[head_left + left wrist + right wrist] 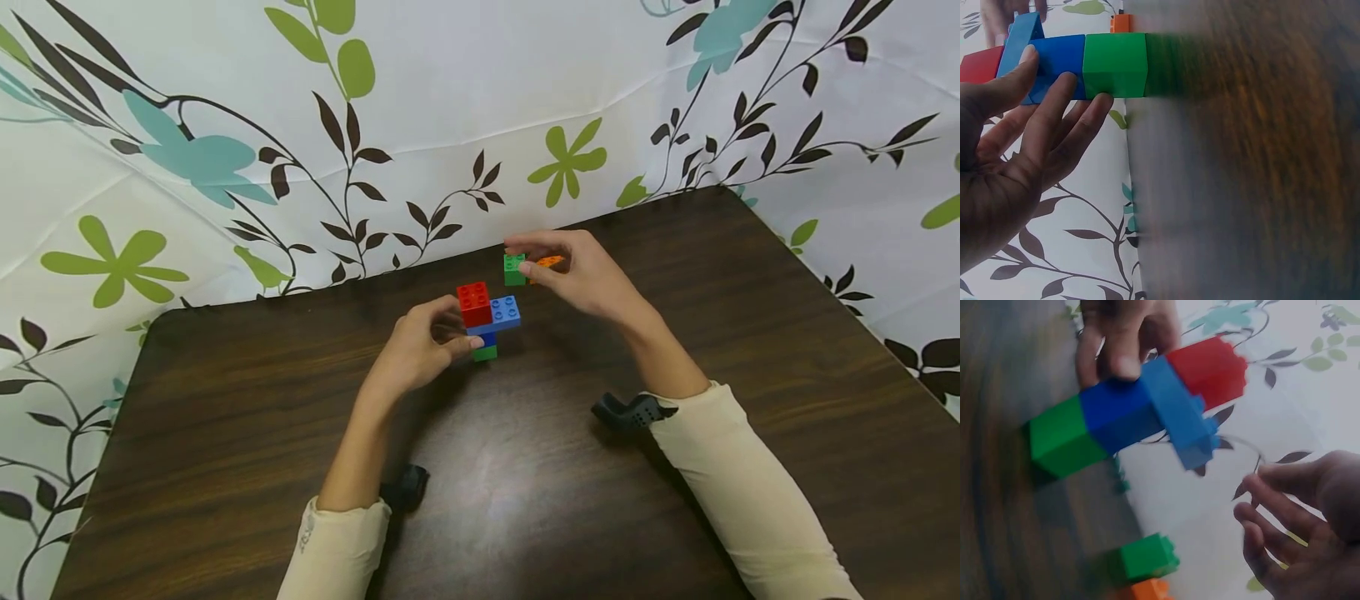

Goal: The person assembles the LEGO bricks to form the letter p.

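- Block stack [487,328] stands upright on the brown table [247,417]: 4 pieces, bottom green block [1115,65], dark blue block [1063,53], light blue block [506,311] jutting sideways, red block [474,304] on top.
- Left hand [412,348] grasps it, thumb and fingers on the dark blue block.
- Right hand [588,271] has released, loosely bent fingers near a loose green block [513,273].
- Orange block [1149,590] sits just beside the loose green block, both on the table.

The worktop [225,433] is dark brown with streaky wood grain and a pale sheen toward its near side; a brick stack [480,312] stands upright on it, green end down; near the far edge sit a loose green brick [514,275] and, just beside it, an orange brick [551,262], partly hidden.
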`<action>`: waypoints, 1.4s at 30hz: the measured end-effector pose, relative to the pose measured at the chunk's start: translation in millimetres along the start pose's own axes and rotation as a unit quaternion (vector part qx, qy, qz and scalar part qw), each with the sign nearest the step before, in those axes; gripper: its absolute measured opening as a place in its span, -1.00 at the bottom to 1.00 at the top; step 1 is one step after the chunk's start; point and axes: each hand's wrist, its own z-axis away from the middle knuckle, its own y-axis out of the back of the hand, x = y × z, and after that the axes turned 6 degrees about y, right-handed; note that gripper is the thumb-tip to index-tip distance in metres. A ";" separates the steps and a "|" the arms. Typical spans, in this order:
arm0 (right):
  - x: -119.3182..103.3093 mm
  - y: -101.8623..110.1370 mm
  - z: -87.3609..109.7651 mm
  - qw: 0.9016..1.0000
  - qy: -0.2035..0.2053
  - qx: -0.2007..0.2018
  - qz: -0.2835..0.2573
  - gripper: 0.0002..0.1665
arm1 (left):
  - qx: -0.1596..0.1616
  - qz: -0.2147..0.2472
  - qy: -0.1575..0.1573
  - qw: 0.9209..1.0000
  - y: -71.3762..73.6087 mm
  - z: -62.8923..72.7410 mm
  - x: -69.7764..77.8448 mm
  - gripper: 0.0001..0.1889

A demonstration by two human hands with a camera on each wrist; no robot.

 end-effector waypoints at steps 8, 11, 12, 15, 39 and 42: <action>28.5 -12.0 -4.5 0.995 -0.066 -0.033 0.062 -0.40 | -0.001 -0.007 0.003 1.000 0.6 0.8 0.8 -0.64; 34.0 -15.4 -5.4 0.993 -0.078 -0.047 0.071 -0.34 | -0.002 -0.007 0.004 1.000 0.7 1.3 1.1 -0.64; 35.5 -16.3 -5.5 0.992 -0.083 -0.049 0.075 -0.32 | -0.003 -0.008 0.004 1.000 0.7 1.4 1.0 -0.64; 38.0 -18.1 -4.6 0.990 -0.095 -0.053 0.092 -0.28 | -0.006 -0.008 0.008 1.000 0.3 1.8 1.6 -0.63; 39.9 -21.1 -1.5 0.986 -0.106 -0.051 0.117 -0.47 | -0.009 -0.011 0.000 1.000 0.5 1.3 0.7 -0.63; 40.9 -21.1 -1.6 0.986 -0.101 -0.052 0.120 -0.49 | -0.007 -0.008 -0.002 1.000 0.4 1.5 0.7 -0.63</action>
